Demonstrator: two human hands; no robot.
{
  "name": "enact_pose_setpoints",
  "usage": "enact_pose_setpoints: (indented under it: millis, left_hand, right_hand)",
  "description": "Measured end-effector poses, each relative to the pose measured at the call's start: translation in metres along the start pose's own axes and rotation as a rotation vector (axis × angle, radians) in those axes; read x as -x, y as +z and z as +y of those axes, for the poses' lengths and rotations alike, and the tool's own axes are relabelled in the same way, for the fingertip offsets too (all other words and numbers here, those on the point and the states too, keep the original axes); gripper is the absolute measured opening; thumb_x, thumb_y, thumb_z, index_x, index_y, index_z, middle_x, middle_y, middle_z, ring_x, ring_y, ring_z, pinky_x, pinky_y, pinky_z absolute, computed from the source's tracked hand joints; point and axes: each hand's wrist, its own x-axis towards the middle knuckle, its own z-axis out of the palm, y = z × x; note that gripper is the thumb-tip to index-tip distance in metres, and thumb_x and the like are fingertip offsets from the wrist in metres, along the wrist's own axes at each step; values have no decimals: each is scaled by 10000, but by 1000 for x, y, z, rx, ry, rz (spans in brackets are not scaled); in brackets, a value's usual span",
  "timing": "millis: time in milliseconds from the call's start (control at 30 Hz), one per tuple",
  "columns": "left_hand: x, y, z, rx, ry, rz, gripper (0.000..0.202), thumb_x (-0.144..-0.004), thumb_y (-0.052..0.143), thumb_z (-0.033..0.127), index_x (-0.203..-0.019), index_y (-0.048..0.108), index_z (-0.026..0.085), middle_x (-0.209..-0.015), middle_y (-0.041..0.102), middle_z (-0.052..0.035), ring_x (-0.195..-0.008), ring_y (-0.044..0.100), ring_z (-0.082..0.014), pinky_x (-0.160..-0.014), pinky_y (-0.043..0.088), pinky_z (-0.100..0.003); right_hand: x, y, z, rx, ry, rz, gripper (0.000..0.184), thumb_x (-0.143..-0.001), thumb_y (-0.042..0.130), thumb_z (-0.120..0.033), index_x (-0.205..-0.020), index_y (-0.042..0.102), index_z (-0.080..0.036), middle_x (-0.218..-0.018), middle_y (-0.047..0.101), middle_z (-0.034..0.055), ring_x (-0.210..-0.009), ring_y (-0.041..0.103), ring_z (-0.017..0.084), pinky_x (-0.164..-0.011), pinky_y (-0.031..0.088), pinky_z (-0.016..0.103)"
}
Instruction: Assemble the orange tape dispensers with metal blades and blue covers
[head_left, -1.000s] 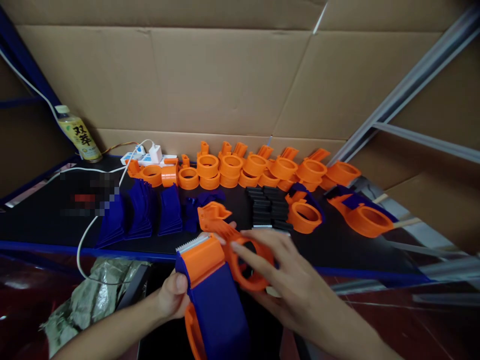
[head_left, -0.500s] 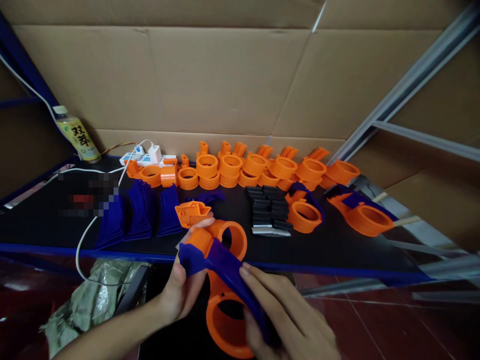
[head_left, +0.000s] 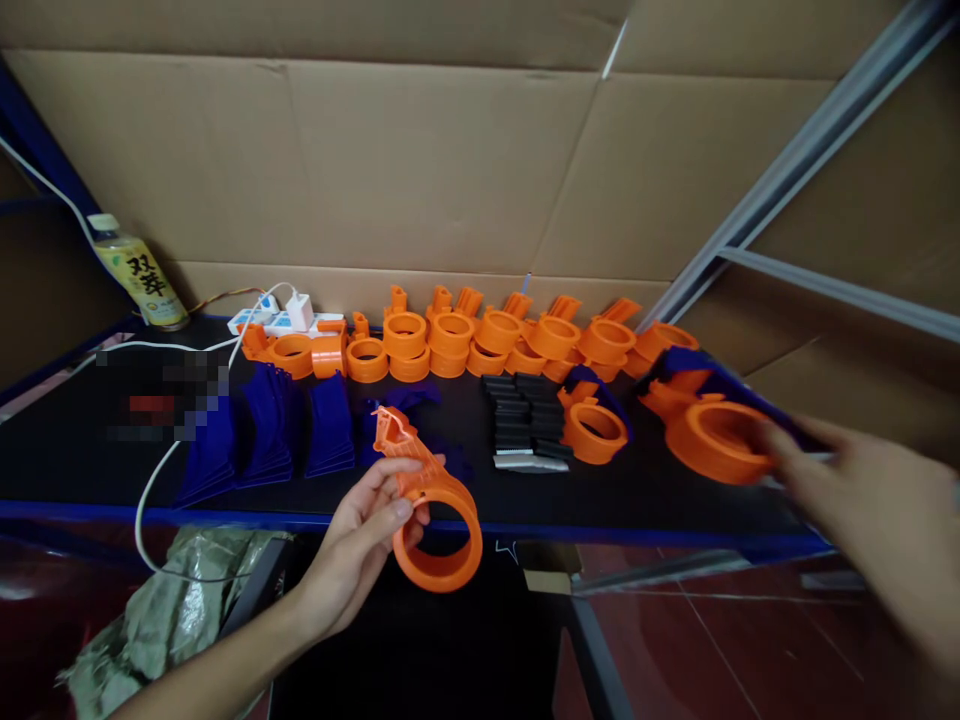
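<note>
My left hand (head_left: 364, 545) is closed around the neck of a bare orange tape dispenser body (head_left: 439, 577), tilted in front of the table edge with its ring hanging down. Off to the right, my right hand (head_left: 862, 520), blurred, grips the ring end of another orange tape dispenser (head_left: 705, 455) that has a blue plate along its far side. That dispenser is over the right end of the table, overlapping others there. Just left of it rests a similar orange dispenser with a blue strip (head_left: 600, 440).
Stacked orange dispenser bodies (head_left: 450, 340) line the back of the black table (head_left: 420, 505). Blue curved plates (head_left: 274, 430) stand in piles at left. Black parts (head_left: 517, 420) and serrated metal blades (head_left: 531, 463) lie mid-right. A power strip (head_left: 281, 322), white cable and bottle (head_left: 142, 275) are at back left.
My right hand has carried the blue-plated dispenser from in front of me to the table's right end. My left hand has let it go and keeps the bare orange body.
</note>
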Motion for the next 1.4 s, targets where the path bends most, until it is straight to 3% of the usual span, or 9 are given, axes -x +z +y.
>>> enact_pose_setpoints:
  millis: [200, 433, 667, 733, 800, 900, 1100, 1200, 1400]
  left_hand:
    - [-1, 0, -1, 44, -30, -92, 200, -937, 647, 194, -1045, 482, 231, -1221, 706, -118, -808, 663, -156, -668, 510, -272]
    - [-3, -4, 0, 1, -8, -140, 472, -887, 714, 215, -1263, 429, 245, -1250, 703, -164, -785, 699, -185, -651, 521, -288]
    - [-2, -13, -1, -14, -71, -64, 501, -806, 775, 230, -1275, 605, 183, -1166, 712, -112, -996, 675, -205, -924, 519, -319]
    - [-1, -13, -2, 31, -73, -58, 467, -771, 784, 259, -1212, 661, 168, -1133, 700, -104, -1071, 665, -267, -1001, 505, -401]
    - [0, -12, -2, 68, 4, -31, 384, -739, 790, 204, -1112, 702, 179, -1117, 686, -81, -1123, 639, -283, -1061, 478, -465]
    - [1, -10, 0, 24, -15, -60, 397, -769, 757, 168, -1160, 697, 195, -1147, 684, -98, -1097, 647, -285, -1004, 501, -457]
    - [-1, -10, 3, -35, -134, -150, 379, -901, 643, 370, -1176, 710, 119, -971, 737, -151, -870, 678, -231, -827, 510, -329]
    - [-5, -6, 3, 60, -200, -160, 580, -980, 413, 545, -1090, 736, 76, -869, 737, -171, -745, 673, -226, -723, 508, -318]
    - [-7, -4, 5, 62, -254, -117, 606, -995, 394, 542, -1120, 709, 39, -864, 740, -180, -781, 702, -238, -748, 530, -312]
  right_hand:
    - [-15, 33, -30, 140, 113, -107, 467, -935, 571, -443, -1213, 766, -123, -824, 765, 247, -694, 667, 333, -606, 391, 387]
    - [-19, 58, -32, 168, 191, -115, 550, -840, 638, -593, -1176, 788, -184, -899, 769, 243, -638, 625, 304, -540, 340, 367]
    - [17, 30, -77, 2, -238, 379, 465, -992, 465, -452, -1075, 783, -124, -999, 775, 163, -947, 681, 286, -701, 464, 353]
    - [35, 24, -103, -136, -513, 313, 386, -1001, 495, -415, -1078, 766, -150, -997, 774, 117, -945, 685, 242, -745, 496, 324]
    - [52, 22, -128, -222, -820, 65, 293, -1003, 526, -367, -1115, 746, -208, -1040, 767, 72, -961, 681, 212, -760, 514, 307]
    - [68, 30, -153, -210, -1044, -152, 239, -1000, 529, -262, -1107, 742, -241, -1024, 761, 61, -967, 665, 224, -780, 525, 337]
    - [67, 46, -156, -108, -1024, -183, 199, -966, 548, -170, -957, 742, -212, -861, 726, 73, -853, 637, 238, -682, 486, 353]
    - [63, 46, -155, -112, -996, -213, 186, -952, 560, -156, -872, 721, -204, -845, 720, 71, -839, 639, 229, -688, 479, 345]
    - [59, 45, -157, -274, -849, -265, 114, -922, 613, -184, -903, 717, -225, -909, 724, 56, -885, 667, 229, -711, 505, 333]
